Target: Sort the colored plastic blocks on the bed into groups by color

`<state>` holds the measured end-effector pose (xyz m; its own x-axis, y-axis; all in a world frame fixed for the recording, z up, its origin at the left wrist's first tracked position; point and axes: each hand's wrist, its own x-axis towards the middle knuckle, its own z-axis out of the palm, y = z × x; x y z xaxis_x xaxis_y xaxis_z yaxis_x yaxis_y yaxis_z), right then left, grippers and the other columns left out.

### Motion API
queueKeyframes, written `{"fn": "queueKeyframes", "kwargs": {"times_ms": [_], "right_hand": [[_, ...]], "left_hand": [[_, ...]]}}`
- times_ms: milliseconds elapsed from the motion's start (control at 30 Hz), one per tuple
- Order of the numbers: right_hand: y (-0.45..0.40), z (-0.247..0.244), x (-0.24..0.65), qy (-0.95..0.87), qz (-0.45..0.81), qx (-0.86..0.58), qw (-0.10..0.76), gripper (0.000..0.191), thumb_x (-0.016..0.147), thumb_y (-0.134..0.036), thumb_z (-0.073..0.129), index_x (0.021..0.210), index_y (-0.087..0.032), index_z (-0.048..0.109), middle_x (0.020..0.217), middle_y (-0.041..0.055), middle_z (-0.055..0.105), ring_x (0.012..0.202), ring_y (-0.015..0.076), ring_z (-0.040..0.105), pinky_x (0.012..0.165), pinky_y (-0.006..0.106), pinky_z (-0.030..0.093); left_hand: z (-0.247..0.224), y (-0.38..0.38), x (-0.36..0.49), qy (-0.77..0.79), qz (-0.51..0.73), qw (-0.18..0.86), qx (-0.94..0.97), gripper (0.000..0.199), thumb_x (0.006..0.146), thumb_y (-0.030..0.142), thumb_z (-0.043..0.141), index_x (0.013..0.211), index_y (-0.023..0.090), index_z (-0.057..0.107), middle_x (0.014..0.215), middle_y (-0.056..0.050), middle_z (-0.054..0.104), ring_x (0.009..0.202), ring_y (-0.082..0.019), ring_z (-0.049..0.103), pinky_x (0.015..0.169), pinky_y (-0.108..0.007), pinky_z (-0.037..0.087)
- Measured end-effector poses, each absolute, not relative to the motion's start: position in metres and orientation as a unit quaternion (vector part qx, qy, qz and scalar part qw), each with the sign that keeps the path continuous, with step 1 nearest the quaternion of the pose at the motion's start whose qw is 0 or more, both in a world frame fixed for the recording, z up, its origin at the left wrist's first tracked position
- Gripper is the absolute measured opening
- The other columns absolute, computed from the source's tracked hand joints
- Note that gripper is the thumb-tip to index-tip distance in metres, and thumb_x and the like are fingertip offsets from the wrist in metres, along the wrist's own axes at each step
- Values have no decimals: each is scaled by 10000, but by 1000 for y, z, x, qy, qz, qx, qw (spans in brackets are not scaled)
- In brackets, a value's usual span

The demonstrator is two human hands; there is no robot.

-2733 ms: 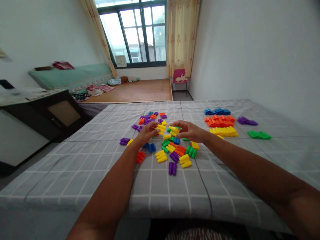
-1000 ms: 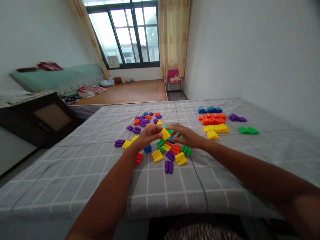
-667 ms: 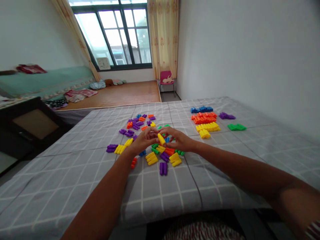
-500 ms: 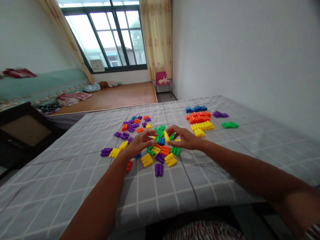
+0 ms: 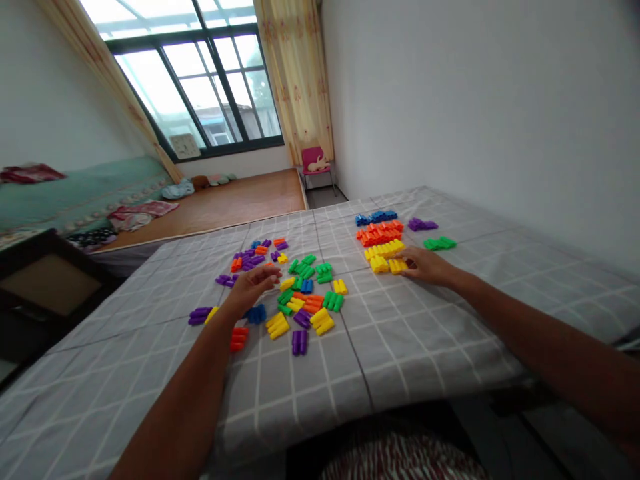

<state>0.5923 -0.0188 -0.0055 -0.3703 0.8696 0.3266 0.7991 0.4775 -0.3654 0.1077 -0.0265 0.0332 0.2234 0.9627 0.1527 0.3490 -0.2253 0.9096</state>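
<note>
On the grey checked cloth (image 5: 400, 347), my right hand (image 5: 427, 265) has its fingertips closed on a yellow plastic block (image 5: 398, 267) made of joined tubes. That block lies at the near right end of the yellow group (image 5: 384, 249). My left hand (image 5: 254, 288) hovers over the left side of a mixed pile, fingers loosely bent and apart with nothing between them. Close to it are green blocks (image 5: 303, 267), a blue block (image 5: 307, 287), an orange block (image 5: 314, 303) and a purple block (image 5: 299, 343). My left forearm hides part of an orange-red block (image 5: 239, 338).
Behind the yellow group lie an orange group (image 5: 379, 233) and a blue group (image 5: 376, 218). Purple blocks (image 5: 423, 225) and green blocks (image 5: 440, 243) sit to their right, near the white wall (image 5: 475, 120). A dark cabinet (image 5: 45, 293) stands at the left.
My right hand has carried a yellow block from over the pile rightward to the yellow group. My left hand stays by the pile. The camera view has shifted slightly.
</note>
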Motion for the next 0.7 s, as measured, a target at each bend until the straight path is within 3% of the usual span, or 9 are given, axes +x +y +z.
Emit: {"fn": "queueKeyframes", "kwargs": {"times_ms": [200,400,500,700], "right_hand": [[-29,10,585,-823,7,-505,260,266,820,-335,625,1028,-179,683,1073,109,683,676,179,647,649,328,533],[-43,40,551,-864,-9,-423,274,271,902,-386,520,1035,-199,664,1082,98,691,679,186,650,683,352,514],[-50,48,521,-891,34,-362,272,228,898,-340,524,1031,-218,663,1070,80,694,678,167,647,687,331,503],[-46,43,472,-917,72,-295,259,192,888,-265,518,995,-223,671,993,54,693,651,139,620,659,286,464]], "left_hand": [[67,-23,88,525,332,240,746,340,695,465,717,890,187,744,924,-60,735,881,-224,660,826,-332,518],[70,-55,88,470,115,294,824,234,675,379,732,844,220,757,814,-24,735,717,-174,646,678,-242,478],[61,-76,102,480,74,250,837,280,623,381,778,858,233,748,822,-25,719,693,-170,628,644,-229,453],[51,-79,109,559,92,95,819,367,681,199,687,1043,249,716,1097,-71,688,982,-246,629,860,-303,465]]}}
